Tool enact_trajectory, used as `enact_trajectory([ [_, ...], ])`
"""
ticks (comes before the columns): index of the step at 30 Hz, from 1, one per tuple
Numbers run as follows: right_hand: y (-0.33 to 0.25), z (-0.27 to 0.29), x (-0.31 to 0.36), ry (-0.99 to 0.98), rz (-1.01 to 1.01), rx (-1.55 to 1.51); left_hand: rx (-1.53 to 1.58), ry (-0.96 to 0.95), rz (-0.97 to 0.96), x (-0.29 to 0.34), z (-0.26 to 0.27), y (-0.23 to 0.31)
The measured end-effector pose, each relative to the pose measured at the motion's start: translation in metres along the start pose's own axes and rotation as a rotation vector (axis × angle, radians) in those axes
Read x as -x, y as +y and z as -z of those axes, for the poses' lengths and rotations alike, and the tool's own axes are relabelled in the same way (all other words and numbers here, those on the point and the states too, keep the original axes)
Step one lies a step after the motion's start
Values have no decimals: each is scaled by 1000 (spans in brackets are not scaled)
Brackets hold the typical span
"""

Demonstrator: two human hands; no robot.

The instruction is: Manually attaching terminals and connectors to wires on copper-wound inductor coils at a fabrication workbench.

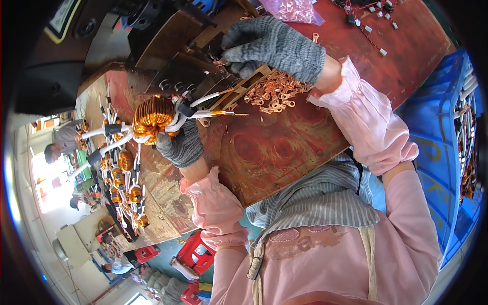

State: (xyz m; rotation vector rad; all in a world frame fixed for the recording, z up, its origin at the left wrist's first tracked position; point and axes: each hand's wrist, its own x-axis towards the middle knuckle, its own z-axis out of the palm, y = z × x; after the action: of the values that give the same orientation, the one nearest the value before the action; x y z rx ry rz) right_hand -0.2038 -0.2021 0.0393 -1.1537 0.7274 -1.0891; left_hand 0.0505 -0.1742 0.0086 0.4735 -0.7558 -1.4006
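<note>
My left hand (182,145), in a grey knit glove, is closed around the lower side of a copper-wound toroidal coil (154,118). White sleeved leads stick out of the coil on both sides; two on the right end in bare, coppery tips. At the dark metal machine (170,56), my gloved right hand (277,48) has its thumb and fingers pinched together. Something small and coppery shows at those fingertips, too little of it to name. Below that hand, a heap of copper ring lugs (277,91) lies against a wooden strip.
Several finished-looking coils with white leads (124,175) lie along the table's left side. A clear pink bag of lugs (295,10) and thin red wires with white connectors (368,28) lie at the back. Blue crates (432,132) stand at the right; red stools (195,256) are below left.
</note>
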Motion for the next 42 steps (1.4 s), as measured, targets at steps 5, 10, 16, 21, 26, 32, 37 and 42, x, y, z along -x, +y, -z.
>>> enact_trajectory([
  [5,-3,0,-1,64,19,16,18,-3,38,-3,3,-1],
  [10,-3,0,-2,84,10,174,-52,22,30,1,-3,1],
  [16,-3,-2,-4,88,9,215,-59,64,-15,1,2,1],
  [21,-3,0,-1,174,68,371,-29,43,25,-3,10,2],
  [26,-15,7,9,366,428,553,-39,31,33,-2,10,3],
  [32,-15,7,12,424,523,202,-58,22,42,-2,4,3],
  [37,-28,-6,28,552,613,379,-24,10,37,-1,-3,2],
  [42,-12,-35,40,304,1132,1081,8,-13,35,7,-8,3],
])
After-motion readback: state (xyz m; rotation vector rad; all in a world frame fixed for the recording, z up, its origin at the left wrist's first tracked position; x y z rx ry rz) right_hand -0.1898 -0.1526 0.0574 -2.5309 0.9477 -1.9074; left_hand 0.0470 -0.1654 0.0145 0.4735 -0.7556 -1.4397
